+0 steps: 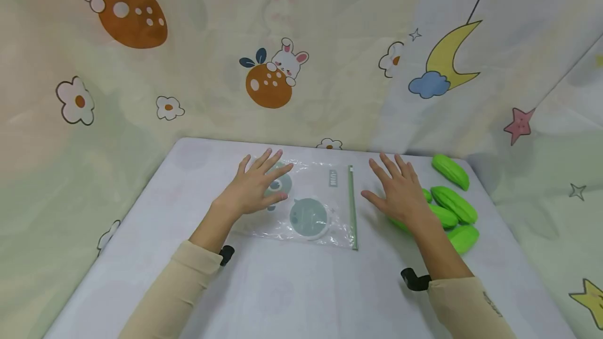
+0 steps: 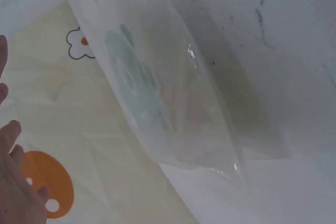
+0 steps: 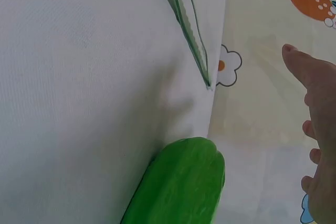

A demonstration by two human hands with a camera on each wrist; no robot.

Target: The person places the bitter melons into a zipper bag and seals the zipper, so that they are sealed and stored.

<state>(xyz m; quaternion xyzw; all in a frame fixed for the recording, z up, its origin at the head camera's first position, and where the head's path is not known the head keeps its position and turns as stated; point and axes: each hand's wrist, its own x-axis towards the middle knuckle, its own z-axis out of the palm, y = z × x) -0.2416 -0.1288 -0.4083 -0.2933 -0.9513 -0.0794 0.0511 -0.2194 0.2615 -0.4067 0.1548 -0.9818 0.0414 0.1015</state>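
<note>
A clear zip bag (image 1: pixel 301 224) printed with pale green round figures lies flat on the white table, its green zip strip (image 1: pixel 353 208) on the right side. Over the bag's left part is my left hand (image 1: pixel 254 187), fingers spread and holding nothing. My right hand (image 1: pixel 400 192) hovers between the zip strip and a group of bright green ridged vegetables, also with spread fingers and nothing in it. One of these green vegetables (image 3: pixel 181 182) shows large in the right wrist view, below the hand. Part of the group is hidden behind my right hand and forearm.
Several green vegetables (image 1: pixel 454 204) lie together at the table's right side, one (image 1: pixel 450 171) apart near the back corner. A cloth backdrop (image 1: pixel 207 67) with cartoon prints hangs right behind the white table (image 1: pixel 301 292). Black straps with small mounts (image 1: pixel 415 279) sit at both wrists.
</note>
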